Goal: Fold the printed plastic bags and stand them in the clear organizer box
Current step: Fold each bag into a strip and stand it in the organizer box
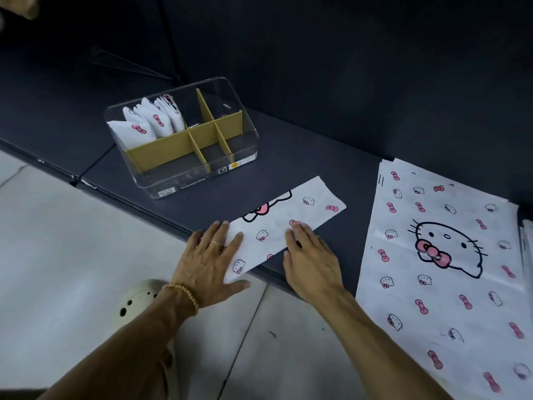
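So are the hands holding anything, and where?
Nothing is gripped. Both hands lie flat on the folded bag: the left hand presses its near end, the right hand its near long edge.

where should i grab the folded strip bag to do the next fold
Probably the near end of the folded strip bag, where it overhangs the dark platform edge under the left hand. Fingers can slip beneath from the floor side; a thumb-over grip suits the flat sheet. The right hand steadies its near long edge.
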Available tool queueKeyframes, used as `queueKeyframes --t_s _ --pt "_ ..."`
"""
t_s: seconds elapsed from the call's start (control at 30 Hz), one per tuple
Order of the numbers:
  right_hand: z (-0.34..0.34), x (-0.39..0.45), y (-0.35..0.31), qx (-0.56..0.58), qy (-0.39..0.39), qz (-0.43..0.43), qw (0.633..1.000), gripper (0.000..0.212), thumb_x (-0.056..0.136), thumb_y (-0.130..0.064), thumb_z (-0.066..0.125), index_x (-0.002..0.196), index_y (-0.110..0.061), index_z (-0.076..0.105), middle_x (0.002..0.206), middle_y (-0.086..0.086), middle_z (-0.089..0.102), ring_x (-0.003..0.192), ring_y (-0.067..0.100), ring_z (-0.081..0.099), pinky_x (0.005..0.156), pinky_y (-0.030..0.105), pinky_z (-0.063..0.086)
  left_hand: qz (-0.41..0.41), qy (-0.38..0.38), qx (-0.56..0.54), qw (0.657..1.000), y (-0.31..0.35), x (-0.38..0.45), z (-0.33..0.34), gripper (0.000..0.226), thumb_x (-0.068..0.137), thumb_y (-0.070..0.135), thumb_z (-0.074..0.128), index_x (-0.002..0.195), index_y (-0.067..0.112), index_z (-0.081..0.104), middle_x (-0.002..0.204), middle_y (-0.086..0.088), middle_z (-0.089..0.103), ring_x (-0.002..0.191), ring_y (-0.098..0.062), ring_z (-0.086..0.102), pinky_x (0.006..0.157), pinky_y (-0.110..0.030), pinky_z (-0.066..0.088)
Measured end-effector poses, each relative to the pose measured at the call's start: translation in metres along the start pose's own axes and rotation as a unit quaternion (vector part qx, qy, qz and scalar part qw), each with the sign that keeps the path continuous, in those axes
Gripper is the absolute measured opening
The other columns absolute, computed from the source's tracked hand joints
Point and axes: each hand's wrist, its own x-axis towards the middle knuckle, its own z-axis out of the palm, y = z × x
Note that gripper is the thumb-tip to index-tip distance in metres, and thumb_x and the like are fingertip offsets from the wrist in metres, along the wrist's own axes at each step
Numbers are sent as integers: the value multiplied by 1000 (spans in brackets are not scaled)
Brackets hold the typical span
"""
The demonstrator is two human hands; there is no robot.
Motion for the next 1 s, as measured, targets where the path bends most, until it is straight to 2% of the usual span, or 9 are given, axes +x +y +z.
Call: queueKeyframes --t_s 0.07,0.17,0.3,0.4,0.47,0.6,0.73,0.87,1.0 --pt "0 2 -1 5 -22 -1 1000 54 102 -29 34 152 -11 27 162 2 18 151 17 12 121 33 22 38 44 -5 998 -6 -7 -2 76 62 46 82 130 18 61 132 -23 56 119 -41 57 96 -51 47" --pt "-2 -3 -12 64 -26 3 998 52 97 -23 43 148 -13 37 159 3 25 150 19 15 115 32 34 49 108 -28 993 -7 -15 -8 47 64 18 83 110 22 73 113 -15 68 102 -36 66 86 -45 53" --pt "1 -12 -25 163 55 5 985 24 98 -15 50 117 -13 65 128 -1 57 131 17 45 91 35 52 -7 118 -134 984 -2 -14 -19 17 94 28 56 103 21 69 100 -3 69 93 -30 64 79 -33 45" --pt "-8 -6 -17 316 53 85 944 18 101 -17 49 89 -10 61 86 -2 66 82 17 62 71 37 51 -120 137 -350 919 -5 -9 -30 28 86 43 67 74 20 58 68 3 60 67 -23 58 59 -27 41" --pt "-19 -3 -7 364 -8 109 925 20 101 -22 48 88 -11 59 78 -1 64 71 19 57 67 38 47 -120 101 -513 844 -7 -3 -38 26 74 37 81 89 23 64 84 8 67 75 -11 63 63 -18 50" --pt "-32 0 4 388 -94 122 909 22 103 -23 43 104 -9 61 104 12 67 95 31 61 89 45 50 -24 -23 -600 799 13 14 -45 61 60 25 90 112 37 59 108 8 67 97 -13 64 81 -27 57" --pt "-36 5 9 431 -72 154 886 24 104 -22 42 110 -19 64 108 -5 67 98 13 61 81 28 49 -33 -13 -438 898 25 27 -27 27 85 31 72 106 13 68 96 -4 69 84 -21 64 75 -25 53" --pt "-28 17 7 408 -24 220 886 15 99 -23 51 91 -16 61 85 -4 67 75 13 62 59 21 44 -161 45 -449 878 32 30 -16 36 91 36 64 62 14 59 62 -5 59 58 -25 52 53 -25 42" --pt "-24 30 -4 405 11 285 869 10 88 -19 64 95 -24 58 86 -8 68 82 12 65 74 24 52 -243 60 -390 886 39 34 -15 27 80 35 75 68 22 55 69 1 63 69 -20 61 59 -24 43"
